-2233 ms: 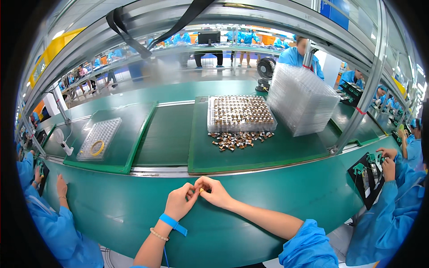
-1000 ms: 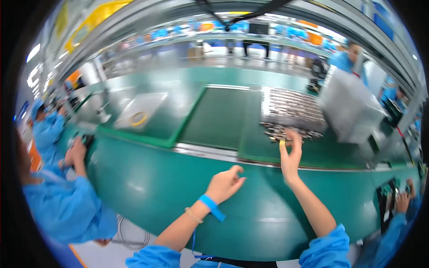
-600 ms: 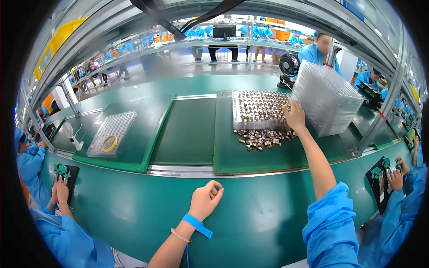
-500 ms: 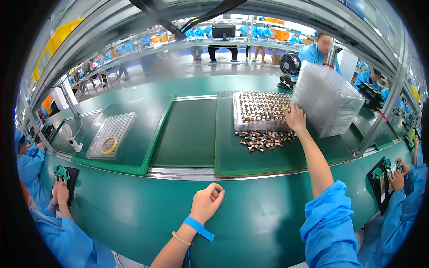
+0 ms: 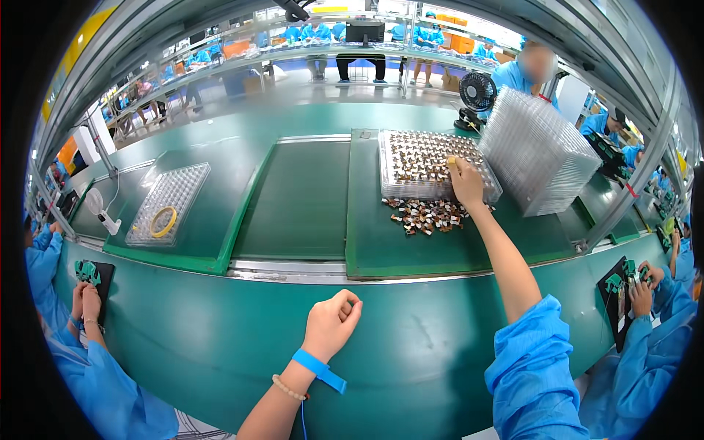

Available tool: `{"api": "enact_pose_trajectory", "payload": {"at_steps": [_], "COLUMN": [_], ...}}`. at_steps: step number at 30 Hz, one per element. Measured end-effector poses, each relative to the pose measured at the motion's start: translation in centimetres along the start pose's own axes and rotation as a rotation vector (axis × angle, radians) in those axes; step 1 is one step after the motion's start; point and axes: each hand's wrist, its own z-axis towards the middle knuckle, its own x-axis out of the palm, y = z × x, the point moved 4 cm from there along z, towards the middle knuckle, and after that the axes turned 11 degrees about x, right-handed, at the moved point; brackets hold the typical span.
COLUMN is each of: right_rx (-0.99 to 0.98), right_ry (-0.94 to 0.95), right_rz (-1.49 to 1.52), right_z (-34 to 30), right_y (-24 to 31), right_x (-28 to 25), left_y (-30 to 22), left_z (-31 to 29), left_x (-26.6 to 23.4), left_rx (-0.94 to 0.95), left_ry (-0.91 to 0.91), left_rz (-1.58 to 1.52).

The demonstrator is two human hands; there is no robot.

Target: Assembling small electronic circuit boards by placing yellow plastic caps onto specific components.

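Lightness is probably sparing neighbouring parts [image 5: 416, 152] as my right grip [image 5: 468, 183] is hanging over the tray [image 5: 409, 191] along the board's [image 5: 447, 254] far edge; whether it's pinching one, I cannot tell.

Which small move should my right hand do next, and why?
Perhaps the right hand should lift straight up rather than sweep sideways: its fingertips are over the closely set small parts in the clear tray, and could disturb neighbouring ones.
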Motion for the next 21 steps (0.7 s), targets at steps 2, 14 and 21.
{"api": "enact_pose_trajectory", "payload": {"at_steps": [2,14,21], "right_rx": [0.048,-0.076,-0.035], "right_ry": [0.036,0.247,0.386], "right_rz": [0.127,0.697,0.806], "right_z": [0.1,0.1,-0.8], "right_y": [0.0,0.4,1.9], "right_x": [0.3,0.6,0.0], "left_y": [0.0,0.1,0.1], "left_z": [0.0,-0.1,-0.1], "left_x": [-0.1,0.0,0.0], "left_rx": [-0.001,0.007,0.01], "left_ry": [-0.001,-0.005,-0.006], "left_rz": [0.005,-0.007,-0.009]}}
